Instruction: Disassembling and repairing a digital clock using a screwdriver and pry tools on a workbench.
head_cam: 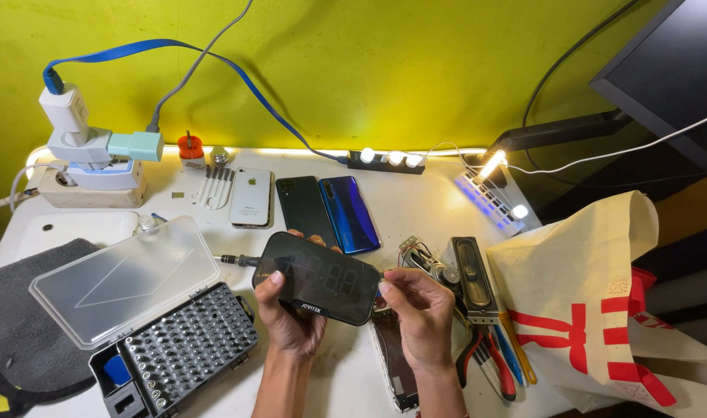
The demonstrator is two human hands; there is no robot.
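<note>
Table [415,201]: white worktop, lit from behind by a lamp strip — bright for close work.
Bit set [184,344]: lid open, within the left hand's reach.
Digital clock [317,278]: dark display panel raised above the table's middle, face up for viewing.
Left hand [285,313]: gripping the clock's lower-left edge.
Right hand [421,306]: pinching its right end — steadying.
</note>
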